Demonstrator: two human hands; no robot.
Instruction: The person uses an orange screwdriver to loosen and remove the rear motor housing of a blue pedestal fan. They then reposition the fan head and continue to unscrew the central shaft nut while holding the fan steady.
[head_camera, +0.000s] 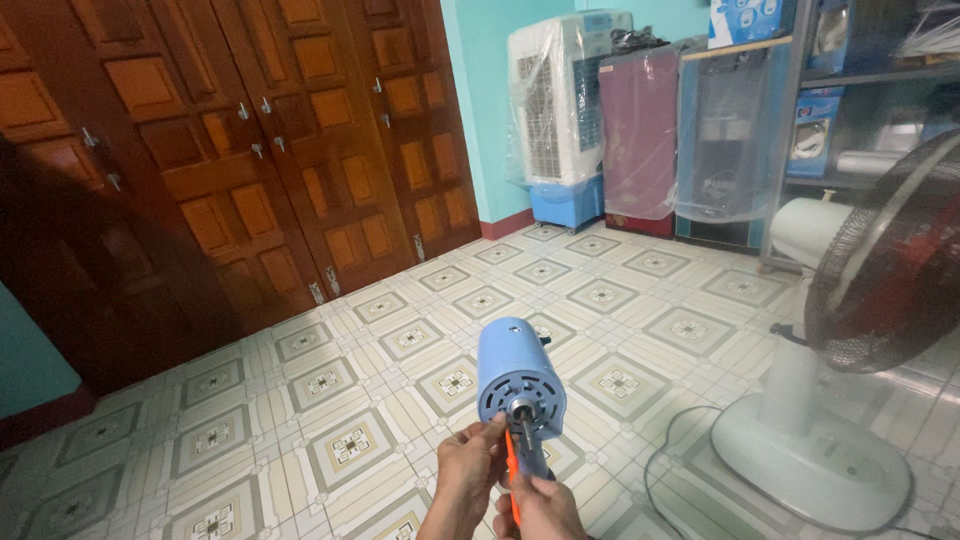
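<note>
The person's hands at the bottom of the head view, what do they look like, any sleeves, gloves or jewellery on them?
Both hands are bare. The left hand and right hand wear no gloves, and no rings, watch or bracelet show. No sleeve shows on the wrists and short stretches of forearm in view; the frame's lower edge cuts off the rest.

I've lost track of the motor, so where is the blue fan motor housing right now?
In the head view, the blue fan motor housing is low at centre, held up over the tiled floor by the left hand, left of the standing fan.
</note>
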